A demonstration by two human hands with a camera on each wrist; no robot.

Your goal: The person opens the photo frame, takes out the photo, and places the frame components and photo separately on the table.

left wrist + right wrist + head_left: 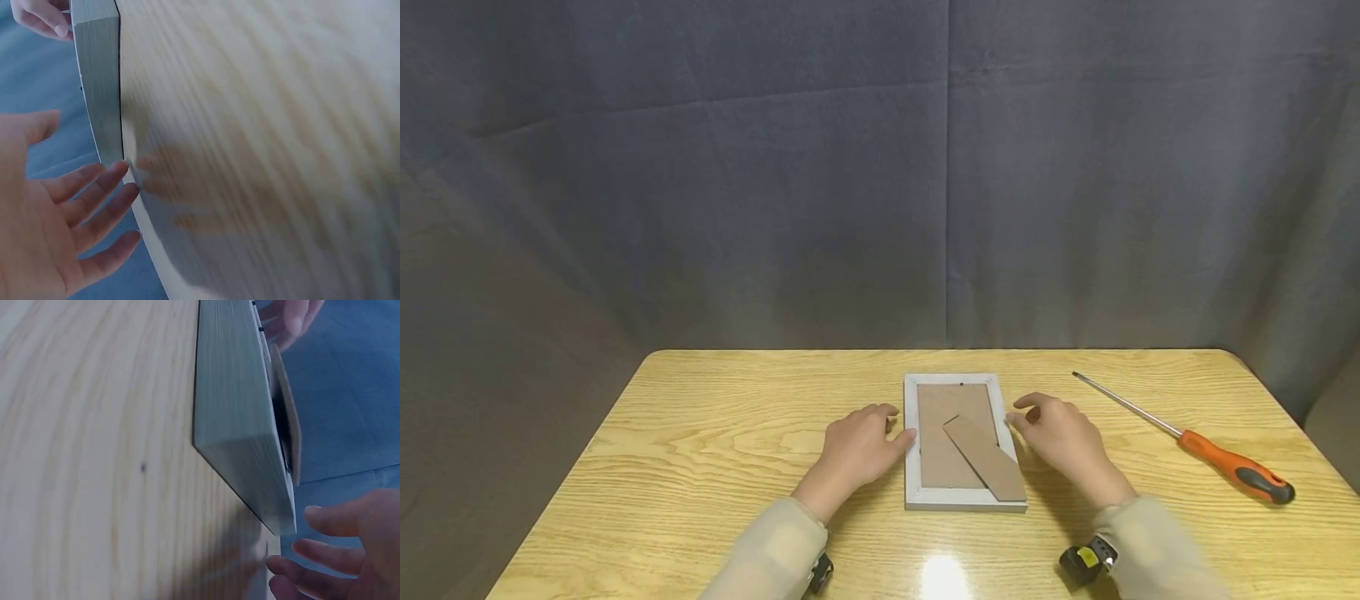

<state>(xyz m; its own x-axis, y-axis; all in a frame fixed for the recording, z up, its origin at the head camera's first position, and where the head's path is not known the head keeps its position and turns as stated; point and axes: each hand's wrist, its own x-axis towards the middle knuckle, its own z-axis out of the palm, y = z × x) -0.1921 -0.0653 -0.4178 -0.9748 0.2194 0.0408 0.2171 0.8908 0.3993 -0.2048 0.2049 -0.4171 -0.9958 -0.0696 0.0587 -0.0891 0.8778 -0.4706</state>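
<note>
A white picture frame lies back side up on the wooden table, its brown backing board showing. The easel leg slants across the board toward the near right corner; in the right wrist view this leg stands slightly off the back. At the frame's left edge is my left hand, thumb tip right at the rim and fingers loosely spread. My right hand is beside the right edge, thumb near the rim, fingers relaxed. Neither hand grips the frame.
To the right of my right hand lies a screwdriver with an orange and black handle, its shaft pointing to the far left. A dark grey curtain hangs behind the table. Each wrist wears a small black camera.
</note>
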